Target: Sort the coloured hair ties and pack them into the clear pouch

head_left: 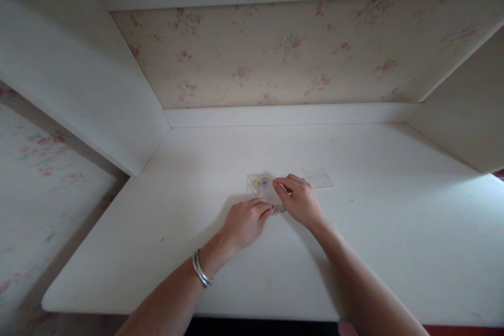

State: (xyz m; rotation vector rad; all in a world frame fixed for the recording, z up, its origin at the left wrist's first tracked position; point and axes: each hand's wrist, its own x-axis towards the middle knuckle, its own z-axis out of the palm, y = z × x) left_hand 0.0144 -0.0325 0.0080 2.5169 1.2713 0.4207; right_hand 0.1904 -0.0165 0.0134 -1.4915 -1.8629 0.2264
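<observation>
A small clear plastic box [249, 187] lies on the white desktop, with little ring-like loops inside: a yellow one [255, 182], a grey one [265, 181] and a pink one [256, 192]. My right hand [299, 197] is over the box's right side, thumb and forefinger pinched together; what they hold, if anything, is too small to name. My left hand [246, 220] is at the box's near edge, its fingertips closed at a small dark ring-shaped loop [274, 211]. Beside that loop is a green loop [282, 209], partly under my right hand.
A flat clear plastic lid [318, 178] lies right of the box. White panels [118, 89] enclose the desk [177, 252] at the left and right, and a flowered wall [268, 58] stands behind. A small dark speck [161, 240] is on the desk's left part.
</observation>
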